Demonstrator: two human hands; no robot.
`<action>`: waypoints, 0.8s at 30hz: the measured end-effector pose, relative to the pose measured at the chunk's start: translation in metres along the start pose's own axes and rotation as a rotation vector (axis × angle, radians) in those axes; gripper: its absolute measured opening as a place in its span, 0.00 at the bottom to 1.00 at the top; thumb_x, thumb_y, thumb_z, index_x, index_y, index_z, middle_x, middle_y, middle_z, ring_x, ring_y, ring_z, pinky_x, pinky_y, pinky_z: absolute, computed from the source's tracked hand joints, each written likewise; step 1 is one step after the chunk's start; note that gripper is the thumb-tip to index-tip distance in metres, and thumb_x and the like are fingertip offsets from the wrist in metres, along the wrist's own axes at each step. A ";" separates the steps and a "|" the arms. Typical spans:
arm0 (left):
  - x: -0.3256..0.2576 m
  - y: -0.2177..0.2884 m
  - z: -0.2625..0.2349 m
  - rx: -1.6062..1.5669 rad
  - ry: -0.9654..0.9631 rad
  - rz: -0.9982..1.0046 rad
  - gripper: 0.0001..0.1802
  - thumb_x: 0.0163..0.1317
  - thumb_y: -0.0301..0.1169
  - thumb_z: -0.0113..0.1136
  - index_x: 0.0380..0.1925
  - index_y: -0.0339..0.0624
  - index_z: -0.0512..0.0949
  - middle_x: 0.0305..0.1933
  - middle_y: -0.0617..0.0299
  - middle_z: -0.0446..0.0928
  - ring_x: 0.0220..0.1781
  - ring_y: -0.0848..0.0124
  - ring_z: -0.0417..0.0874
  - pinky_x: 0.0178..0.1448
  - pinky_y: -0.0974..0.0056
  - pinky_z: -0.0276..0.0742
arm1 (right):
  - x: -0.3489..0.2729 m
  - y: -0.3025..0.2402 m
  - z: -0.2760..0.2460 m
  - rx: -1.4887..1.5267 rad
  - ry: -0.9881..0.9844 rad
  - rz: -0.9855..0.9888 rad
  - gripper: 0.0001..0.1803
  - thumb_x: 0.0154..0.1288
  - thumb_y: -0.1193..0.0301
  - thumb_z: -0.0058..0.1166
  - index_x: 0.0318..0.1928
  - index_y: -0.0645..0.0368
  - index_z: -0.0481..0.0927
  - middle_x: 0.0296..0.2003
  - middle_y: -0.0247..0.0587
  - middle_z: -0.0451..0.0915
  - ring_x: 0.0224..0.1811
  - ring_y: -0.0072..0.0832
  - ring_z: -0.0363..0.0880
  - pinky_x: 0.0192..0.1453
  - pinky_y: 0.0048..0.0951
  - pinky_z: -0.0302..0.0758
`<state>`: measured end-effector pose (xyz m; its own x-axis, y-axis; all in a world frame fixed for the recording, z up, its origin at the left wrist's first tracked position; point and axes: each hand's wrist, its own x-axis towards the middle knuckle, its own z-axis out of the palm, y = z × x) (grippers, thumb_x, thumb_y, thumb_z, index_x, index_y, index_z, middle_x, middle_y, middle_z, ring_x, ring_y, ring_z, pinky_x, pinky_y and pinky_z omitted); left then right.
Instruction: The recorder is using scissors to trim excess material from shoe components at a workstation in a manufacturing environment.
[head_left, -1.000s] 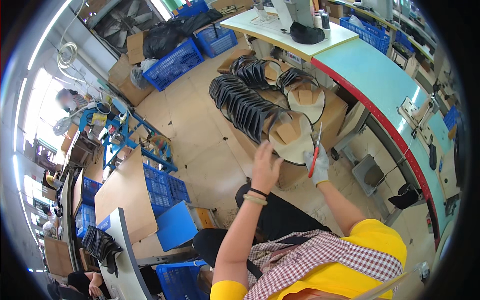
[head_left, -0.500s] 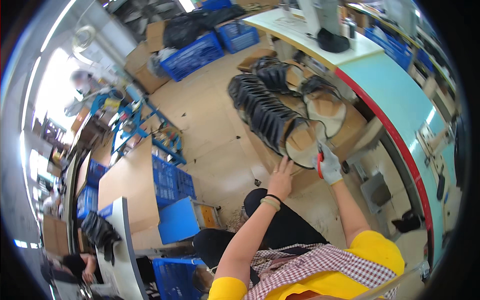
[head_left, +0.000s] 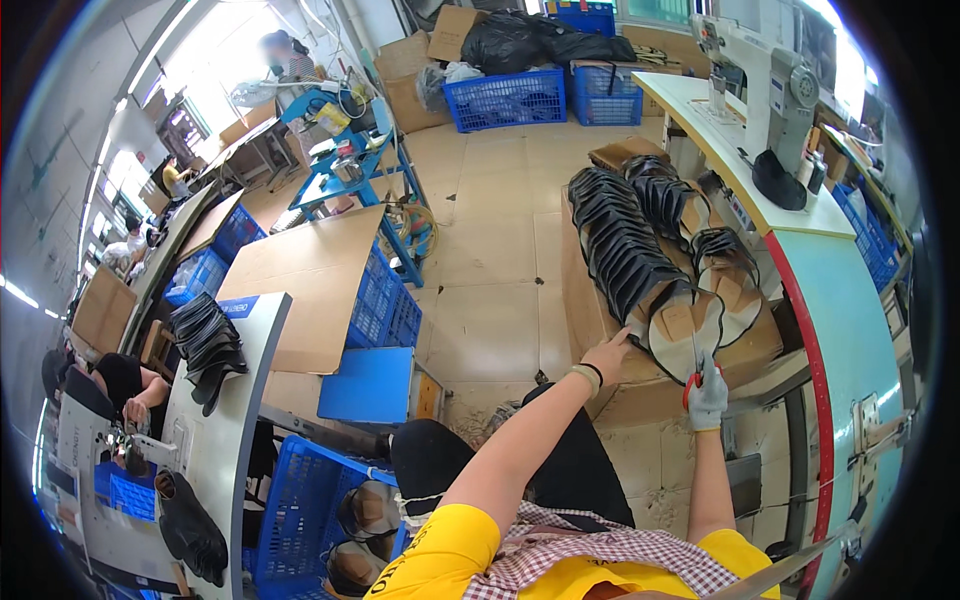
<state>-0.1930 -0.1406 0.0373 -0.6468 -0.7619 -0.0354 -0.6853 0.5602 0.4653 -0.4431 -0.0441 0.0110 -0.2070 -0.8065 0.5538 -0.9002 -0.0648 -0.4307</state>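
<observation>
Workshop floor, cardboard carton (head_left: pixel 600 290) at right: left hand (head_left: pixel 607 355) open, fingertips touching nearest shoe upper (head_left: pixel 690 325); right hand (head_left: pixel 708 393) (gloved) gripping red-handled scissors (head_left: pixel 697 365).

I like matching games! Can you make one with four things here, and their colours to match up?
Things:
1. glove
2. crate
3. shirt
4. scissor handles

Colours:
A. yellow
B. red
C. grey
D. blue

Pairs: 1-C, 2-D, 3-A, 4-B
</observation>
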 end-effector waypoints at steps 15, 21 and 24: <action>0.017 0.012 0.010 -0.387 0.068 0.048 0.30 0.56 0.26 0.57 0.61 0.45 0.67 0.74 0.46 0.47 0.66 0.50 0.67 0.66 0.58 0.67 | -0.008 0.001 -0.033 -0.092 0.094 -0.377 0.31 0.45 0.73 0.61 0.55 0.52 0.73 0.27 0.43 0.72 0.28 0.42 0.74 0.31 0.42 0.71; 0.017 0.037 0.001 -0.585 0.102 -0.028 0.38 0.56 0.28 0.59 0.67 0.36 0.56 0.74 0.49 0.49 0.65 0.52 0.67 0.61 0.60 0.71 | 0.000 -0.007 -0.023 0.157 0.038 0.257 0.30 0.53 0.67 0.59 0.59 0.49 0.70 0.35 0.50 0.79 0.36 0.46 0.79 0.40 0.41 0.75; 0.011 0.051 -0.002 -0.585 0.144 -0.032 0.38 0.55 0.27 0.59 0.66 0.32 0.56 0.72 0.47 0.51 0.64 0.53 0.68 0.60 0.59 0.70 | 0.004 -0.016 -0.019 0.246 0.000 0.339 0.30 0.53 0.64 0.59 0.59 0.51 0.70 0.38 0.52 0.79 0.39 0.48 0.79 0.42 0.40 0.75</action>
<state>-0.2346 -0.1211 0.0620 -0.5487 -0.8349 0.0435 -0.3798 0.2953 0.8767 -0.4366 -0.0351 0.0337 -0.4757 -0.8065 0.3511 -0.6628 0.0663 -0.7458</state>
